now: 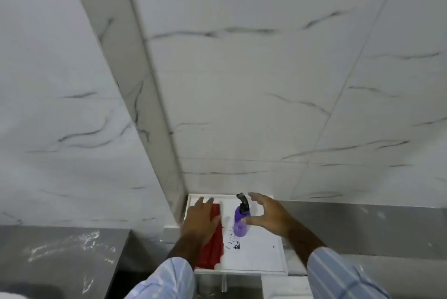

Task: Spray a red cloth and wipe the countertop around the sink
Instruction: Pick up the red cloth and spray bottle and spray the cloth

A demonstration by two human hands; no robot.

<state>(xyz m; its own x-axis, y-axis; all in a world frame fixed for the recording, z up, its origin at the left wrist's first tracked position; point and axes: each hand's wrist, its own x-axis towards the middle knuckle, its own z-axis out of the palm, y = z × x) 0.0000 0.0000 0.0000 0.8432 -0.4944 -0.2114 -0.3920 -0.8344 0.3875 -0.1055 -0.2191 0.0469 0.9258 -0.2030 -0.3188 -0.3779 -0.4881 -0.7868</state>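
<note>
A folded red cloth (214,248) lies on the left side of a white tray (261,257) set in the corner of the tiled wall. My left hand (200,221) rests flat on the cloth's far end, fingers spread. A purple spray bottle (240,222) with a black trigger head stands in the middle of the tray. My right hand (268,214) is open around the bottle from the right, thumb near its body and fingers curved above; I cannot tell whether it touches.
White marble-look wall tiles (266,81) fill most of the view, with a protruding tiled column edge (154,95) on the left. A grey countertop (55,257) with white smears lies at lower left and a grey backsplash strip (362,226) runs to the right.
</note>
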